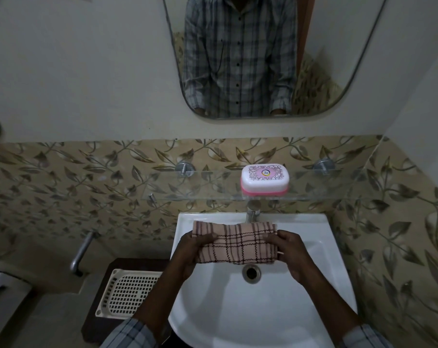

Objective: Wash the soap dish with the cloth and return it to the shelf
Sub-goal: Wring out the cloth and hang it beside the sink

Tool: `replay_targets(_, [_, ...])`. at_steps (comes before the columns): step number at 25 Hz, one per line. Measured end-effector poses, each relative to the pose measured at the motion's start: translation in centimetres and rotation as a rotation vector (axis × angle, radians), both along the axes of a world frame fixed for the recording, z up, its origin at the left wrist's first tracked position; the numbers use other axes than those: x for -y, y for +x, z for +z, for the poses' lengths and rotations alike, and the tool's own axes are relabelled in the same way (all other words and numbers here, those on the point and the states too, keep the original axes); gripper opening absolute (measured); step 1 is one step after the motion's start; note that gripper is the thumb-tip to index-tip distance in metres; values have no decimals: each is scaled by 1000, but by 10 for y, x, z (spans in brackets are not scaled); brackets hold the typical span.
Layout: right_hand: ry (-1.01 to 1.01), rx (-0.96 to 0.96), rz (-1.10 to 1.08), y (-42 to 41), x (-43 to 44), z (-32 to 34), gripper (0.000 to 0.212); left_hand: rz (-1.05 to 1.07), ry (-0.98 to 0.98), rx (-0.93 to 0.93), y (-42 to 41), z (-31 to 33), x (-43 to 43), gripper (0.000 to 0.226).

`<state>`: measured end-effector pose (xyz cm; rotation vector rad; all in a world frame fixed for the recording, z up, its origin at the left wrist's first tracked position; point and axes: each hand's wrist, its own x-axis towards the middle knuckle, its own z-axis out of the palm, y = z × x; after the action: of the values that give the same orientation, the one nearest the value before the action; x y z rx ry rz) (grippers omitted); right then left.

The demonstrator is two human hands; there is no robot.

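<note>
The left hand (187, 249) and right hand (292, 249) each grip one end of the folded checked cloth (236, 243) above the white sink (325, 272), near its rear edge. The soap dish (264, 180), white lid on pink base, lid logo too small to read, rests on the glass shelf (187, 189), right of centre.

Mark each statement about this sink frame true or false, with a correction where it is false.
1. Both hands hold the cloth over the sink. True: the left hand and right hand grip its two ends.
2. The soap dish lies in the basin. False: it sits on the glass shelf above the tap.
3. The soap dish lid is closed. True.
4. Water is running from the tap. False: no stream shows.
5. A white perforated tray lies left of the sink. True.
</note>
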<state>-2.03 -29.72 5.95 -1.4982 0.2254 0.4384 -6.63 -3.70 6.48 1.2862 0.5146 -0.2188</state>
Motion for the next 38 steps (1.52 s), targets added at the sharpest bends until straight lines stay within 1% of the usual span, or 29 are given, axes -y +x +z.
replay_targets(2, [-21, -19, -2, 0, 2, -2, 17, -52, -65, -9, -4, -6, -4, 36])
replay_targets(4, [-49, -37, -18, -2, -2, -4, 15, -31, -87, -17, -9, -10, -2, 39])
replay_targets(7, [-79, -108, -57, -2, -10, -9, 23, 11, 1, 16, -10, -16, 9, 53])
replay_targets(9, [-90, -150, -81, -6, -17, -10, 27, 12, 44, 31, -10, -25, 12, 57])
replay_targets(10, [-129, -104, -86, -8, -20, -9, 28, -8, 40, 19, -10, -30, 10, 59])
replay_targets(11, [-208, -19, -84, -9, -21, -10, 27, -28, 5, 0, -11, -33, 10, 61])
replay_targets(13, [-400, 169, -64, -12, -19, -14, 19, -15, -8, 24, -16, -36, 15, 57])
replay_targets(14, [-481, 236, -76, -13, -19, -19, 16, 29, 68, 67, -21, -35, 19, 51])
replay_targets(15, [-537, 263, -113, -14, -18, -23, 18, 74, 183, 94, -24, -34, 24, 45])
replay_targets(16, [-564, 246, -143, -16, -19, -25, 19, 121, 258, 83, -26, -33, 29, 42])
replay_targets(17, [-568, 218, -167, -18, -22, -26, 18, 164, 286, 54, -26, -33, 30, 41])
replay_targets(18, [-533, 184, -165, -18, -23, -29, 17, 173, 204, 1, -23, -32, 27, 40])
replay_targets(19, [-465, 130, -131, -17, -21, -32, 14, 155, 58, -63, -22, -31, 20, 39])
replay_targets(20, [-359, 65, -105, -14, -16, -35, 9, 141, -72, -102, -21, -34, 10, 37])
replay_targets(21, [-232, -5, -73, -12, -10, -35, 4, 132, -140, -113, -20, -38, -1, 35])
replay_targets(22, [-145, -62, -41, -9, -5, -34, 10, 111, -120, -101, -20, -42, -10, 31])
replay_targets(23, [-108, -104, -35, -6, -1, -34, 16, 93, -47, -84, -21, -47, -14, 26])
replay_targets(24, [-124, -133, -32, -6, 0, -36, 19, 86, 60, -73, -23, -49, -14, 19])
replay_targets(25, [-159, -155, -36, -8, -2, -39, 20, 87, 219, -62, -26, -52, -10, 14])
replay_targets(27, [-247, -123, -22, -13, -10, -56, 21, 102, 532, -41, -33, -56, -2, 13])
replay_targets(29, [-375, -83, 20, -18, -25, -74, 28, 131, 567, -37, -40, -50, -3, 10])
replay_targets(30, [-398, -93, 40, -21, -36, -77, 30, 132, 511, -42, -46, -46, -12, 9])
replay_targets(32, [-304, -132, 43, -31, -69, -56, 21, 136, 379, -76, -53, -44, -44, 12])
replay_targets(33, [-248, -151, 57, -35, -88, -43, 21, 147, 320, -112, -57, -45, -73, 17])
replay_targets(34, [-219, -160, 86, -37, -110, -38, 21, 164, 296, -133, -63, -49, -103, 22])
replay_targets(36, [-167, -161, 173, -42, -163, -33, 24, 205, 265, -148, -77, -57, -163, 24])
replay_targets(38, [-175, -150, 231, -46, -223, -51, 26, 267, 301, -141, -84, -64, -214, 26])
